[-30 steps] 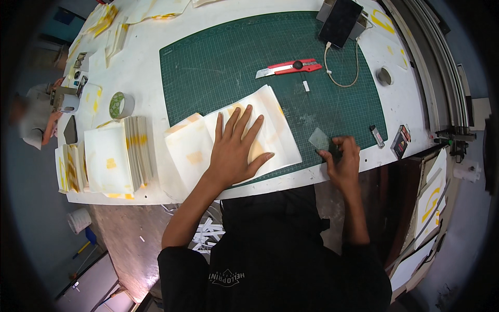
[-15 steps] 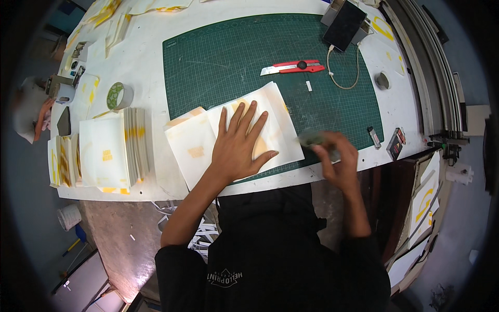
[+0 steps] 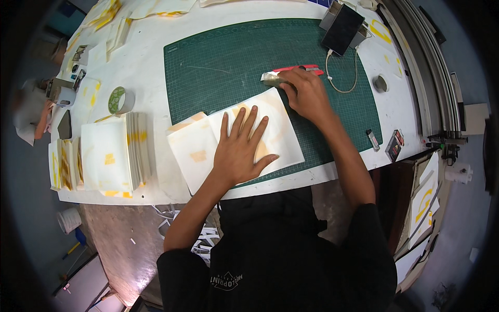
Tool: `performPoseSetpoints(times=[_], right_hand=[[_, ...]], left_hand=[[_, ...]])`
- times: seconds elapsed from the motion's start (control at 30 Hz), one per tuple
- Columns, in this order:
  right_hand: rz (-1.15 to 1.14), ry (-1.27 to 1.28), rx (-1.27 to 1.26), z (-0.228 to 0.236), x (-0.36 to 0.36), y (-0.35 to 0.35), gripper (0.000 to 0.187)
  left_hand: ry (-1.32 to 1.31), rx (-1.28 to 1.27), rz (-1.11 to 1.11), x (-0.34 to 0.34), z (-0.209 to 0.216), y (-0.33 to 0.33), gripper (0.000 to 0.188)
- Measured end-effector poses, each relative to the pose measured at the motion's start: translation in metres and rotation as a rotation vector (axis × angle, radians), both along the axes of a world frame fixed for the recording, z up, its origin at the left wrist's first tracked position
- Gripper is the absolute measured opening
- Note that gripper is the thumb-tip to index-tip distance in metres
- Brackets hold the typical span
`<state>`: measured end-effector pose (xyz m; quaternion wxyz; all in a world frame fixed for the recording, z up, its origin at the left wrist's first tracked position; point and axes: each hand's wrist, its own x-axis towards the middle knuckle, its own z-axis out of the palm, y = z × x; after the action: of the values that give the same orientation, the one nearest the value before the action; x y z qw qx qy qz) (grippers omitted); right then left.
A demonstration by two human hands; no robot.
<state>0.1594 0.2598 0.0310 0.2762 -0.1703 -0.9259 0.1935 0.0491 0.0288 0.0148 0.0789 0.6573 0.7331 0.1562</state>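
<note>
My left hand (image 3: 240, 151) lies flat with fingers spread on a folded white paper sheet (image 3: 283, 140) with faint yellow print. This sheet overlaps another white printed piece (image 3: 182, 148) to its left. Over the green cutting mat (image 3: 218, 57), beyond the sheet's far corner, my right hand (image 3: 306, 93) is closed around a small grey-green object (image 3: 273, 79), partly hidden by the fingers; its kind cannot be made out. A red box cutter (image 3: 314, 70) lies just behind that hand, partly covered by it.
At left stand stacks of folded white-and-yellow paper (image 3: 106, 156) and a green-and-white round roll (image 3: 120, 100). A phone (image 3: 343, 28) with a cable leans at the far right. Small boxes (image 3: 395, 145) lie near the right edge. Another person (image 3: 31, 112) is at far left.
My right hand has moved from beside the sheet's right edge, away from me and leftward, to the box cutter, still holding the grey-green object. My left hand stays flat on the sheet.
</note>
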Motion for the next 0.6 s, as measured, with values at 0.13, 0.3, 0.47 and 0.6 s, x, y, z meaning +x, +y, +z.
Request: performPoseSetpoints(times=[0.13,0.3,0.47,0.6], right_hand=[[0.242,-0.015,0.217,0.016,0.033,-0.013,0.026],[0.305,-0.176,0.216,0.01,0.109,-0.055,0.028],[0.318,-0.174,0.05,0.014,0.153,-0.08,0.026],[0.001,-0.071,-0.201,0.01,0.175,-0.061,0.018]], left_hand=[[-0.004,0.008,0.008,-0.001,-0.004,-0.002,0.086],[-0.018,-0.01,0.013,0.0,-0.004,-0.002,0.087],[-0.02,-0.001,0.014,0.001,-0.005,-0.001,0.087],[-0.007,0.0,0.02,0.0,-0.005,-0.003,0.087]])
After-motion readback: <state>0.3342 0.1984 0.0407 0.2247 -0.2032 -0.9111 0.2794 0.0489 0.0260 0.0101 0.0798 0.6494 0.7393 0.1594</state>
